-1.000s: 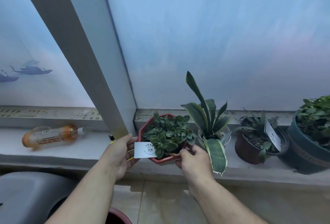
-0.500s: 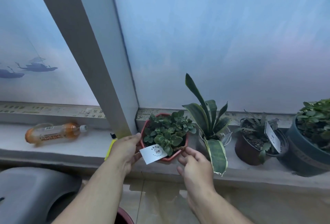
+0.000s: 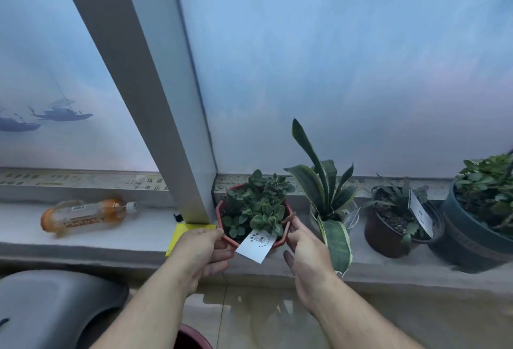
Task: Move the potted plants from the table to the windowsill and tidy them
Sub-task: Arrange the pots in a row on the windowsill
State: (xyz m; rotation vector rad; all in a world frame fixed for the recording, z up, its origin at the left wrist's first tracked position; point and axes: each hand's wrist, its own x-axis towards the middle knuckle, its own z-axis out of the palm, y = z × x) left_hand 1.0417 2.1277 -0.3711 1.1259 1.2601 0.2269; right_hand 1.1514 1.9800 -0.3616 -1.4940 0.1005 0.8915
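**Red pot held between both hands on the windowsill**

At the left of the windowsill lies a bottle on its side, and a yellow pad sits at the foot of the window post. Just right of the post stands the red pot with its small leafy plant. The left hand grips the near-left rim, fingers curled under it. The right hand touches the near-right rim with fingers mostly straight; whether it really grips I cannot tell. The pot lies straight ahead, between the hands, equally near to both. A white tag hangs over the front rim and hides part of it. Right of it stand a striped long-leaf plant, a brown pot and a dark pot, the last cut off by the frame edge.
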